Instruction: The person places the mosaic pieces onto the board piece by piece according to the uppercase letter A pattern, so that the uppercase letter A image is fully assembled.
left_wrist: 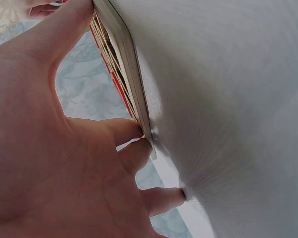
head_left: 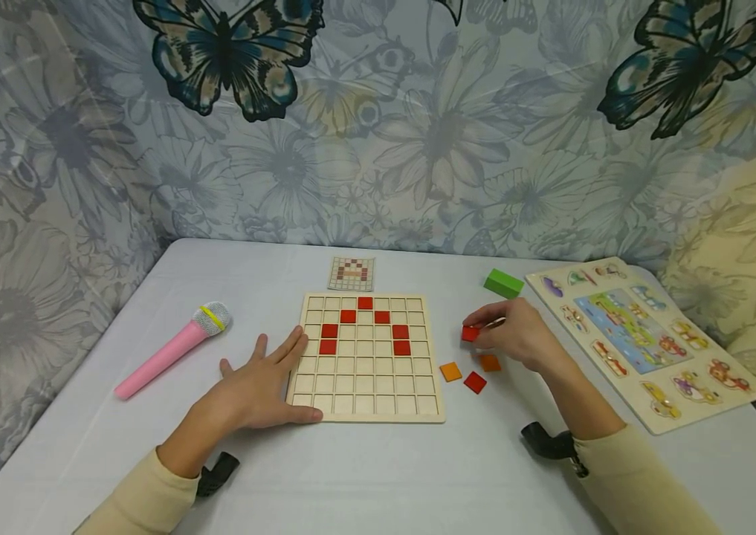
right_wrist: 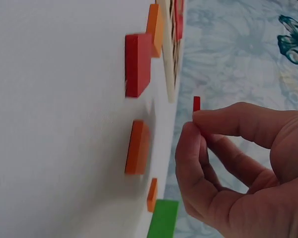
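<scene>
A wooden grid board (head_left: 378,407) lies on the table with several red square tiles set in its upper cells, forming a peaked outline. My left hand (head_left: 253,390) rests at its left side, fingers spread, thumb on the near edge and fingertips against the left edge. To the right of the board, my right hand (head_left: 514,334) pinches a red tile (right_wrist: 196,104) between thumb and fingertips, above the table. Below that hand lie another red tile (head_left: 475,383) and orange tiles (head_left: 450,371). Behind the board lies a small pattern card (head_left: 351,274) with a printed grid.
A green block (head_left: 503,284) stands behind my right hand. At the right lies a picture puzzle board (head_left: 645,405). A pink toy microphone (head_left: 170,353) lies on the left. Patterned fabric (head_left: 418,148) hangs behind the white-covered table (head_left: 378,483).
</scene>
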Tool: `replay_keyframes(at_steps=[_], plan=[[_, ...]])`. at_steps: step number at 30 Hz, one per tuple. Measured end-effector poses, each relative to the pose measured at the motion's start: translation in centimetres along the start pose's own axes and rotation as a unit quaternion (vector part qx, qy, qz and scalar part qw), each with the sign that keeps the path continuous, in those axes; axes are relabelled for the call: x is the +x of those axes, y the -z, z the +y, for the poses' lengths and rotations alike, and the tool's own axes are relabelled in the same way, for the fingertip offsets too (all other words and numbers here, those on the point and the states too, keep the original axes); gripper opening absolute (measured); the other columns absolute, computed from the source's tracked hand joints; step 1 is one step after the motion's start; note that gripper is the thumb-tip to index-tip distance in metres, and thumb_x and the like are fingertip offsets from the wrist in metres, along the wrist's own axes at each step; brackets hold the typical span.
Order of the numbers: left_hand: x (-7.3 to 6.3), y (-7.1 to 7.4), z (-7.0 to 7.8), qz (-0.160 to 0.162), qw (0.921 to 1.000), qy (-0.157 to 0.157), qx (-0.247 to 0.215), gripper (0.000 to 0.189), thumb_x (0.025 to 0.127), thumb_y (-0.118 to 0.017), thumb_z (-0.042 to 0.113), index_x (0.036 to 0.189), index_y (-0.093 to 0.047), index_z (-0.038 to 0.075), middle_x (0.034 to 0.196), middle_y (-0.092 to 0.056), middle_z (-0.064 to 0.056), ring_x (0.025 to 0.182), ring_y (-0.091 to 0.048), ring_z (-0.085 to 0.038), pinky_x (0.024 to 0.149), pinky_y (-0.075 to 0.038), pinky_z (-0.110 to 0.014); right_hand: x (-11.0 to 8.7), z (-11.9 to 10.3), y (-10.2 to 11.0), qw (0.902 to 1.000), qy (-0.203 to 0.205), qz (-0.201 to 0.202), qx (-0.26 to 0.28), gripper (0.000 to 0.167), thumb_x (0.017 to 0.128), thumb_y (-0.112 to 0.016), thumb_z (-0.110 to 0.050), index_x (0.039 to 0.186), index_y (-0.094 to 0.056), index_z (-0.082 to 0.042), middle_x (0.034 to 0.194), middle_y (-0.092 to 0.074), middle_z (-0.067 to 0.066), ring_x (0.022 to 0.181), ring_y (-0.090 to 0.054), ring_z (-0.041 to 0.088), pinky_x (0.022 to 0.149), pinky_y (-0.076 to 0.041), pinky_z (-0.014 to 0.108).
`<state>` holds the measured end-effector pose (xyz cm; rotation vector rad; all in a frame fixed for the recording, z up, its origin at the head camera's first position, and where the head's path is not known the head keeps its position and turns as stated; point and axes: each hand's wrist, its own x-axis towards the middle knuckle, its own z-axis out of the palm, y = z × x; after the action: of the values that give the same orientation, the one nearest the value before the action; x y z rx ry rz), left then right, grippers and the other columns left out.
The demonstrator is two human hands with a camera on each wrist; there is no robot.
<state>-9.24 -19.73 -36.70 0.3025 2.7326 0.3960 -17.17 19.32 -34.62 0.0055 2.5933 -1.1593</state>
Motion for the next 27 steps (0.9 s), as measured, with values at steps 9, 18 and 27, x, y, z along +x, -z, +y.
replay_keyframes(at_steps=[9, 18, 27], plan=[[0.2, -0.1, -0.1, 0.002, 1.0, -0.001, 0.002, 0.124, 0.077, -0.075, 0.077, 0.169, -0.015, 0.019, 0.177, -0.009, 0.002, 0.156, -0.013, -0.057, 0.096, -0.018, -0.095, 0.0, -1.4, -1.5, 0.9994, 0.032, -0.012, -0.011, 0.029, 0.082, -0.078, -0.002, 0.111, -0.079, -0.005, 0.109, -0.071, 0.014, 0.093, -0.064, 0.026, 0.074, -0.059, 0.035], [0.1, -0.1, -0.1, -0.002, 1.0, 0.002, 0.0, 0.124, 0.077, -0.074, 0.078, 0.169, -0.015, 0.02, 0.177, -0.007, 0.003, 0.156, -0.011, -0.057, 0.097, -0.017, -0.095, -0.1, -2.7, -2.9, 0.9972, 0.064, -0.03, -0.023, 0.024, 0.082, -0.08, -0.003, 0.105, -0.081, -0.01, 0.102, -0.071, 0.01, 0.09, -0.067, 0.022, 0.072, -0.055, 0.032], [0.2, -0.1, -0.1, 0.002, 1.0, 0.0, 0.002, 0.124, 0.077, -0.074, 0.078, 0.169, -0.015, 0.02, 0.177, -0.008, 0.002, 0.156, -0.012, -0.057, 0.096, -0.017, -0.095, -0.1, -3.7, -4.2, 0.996, 0.069, -0.057, -0.002, 0.026, 0.076, -0.082, 0.003, 0.099, -0.08, -0.008, 0.096, -0.069, 0.009, 0.081, -0.061, 0.021, 0.069, -0.053, 0.031]])
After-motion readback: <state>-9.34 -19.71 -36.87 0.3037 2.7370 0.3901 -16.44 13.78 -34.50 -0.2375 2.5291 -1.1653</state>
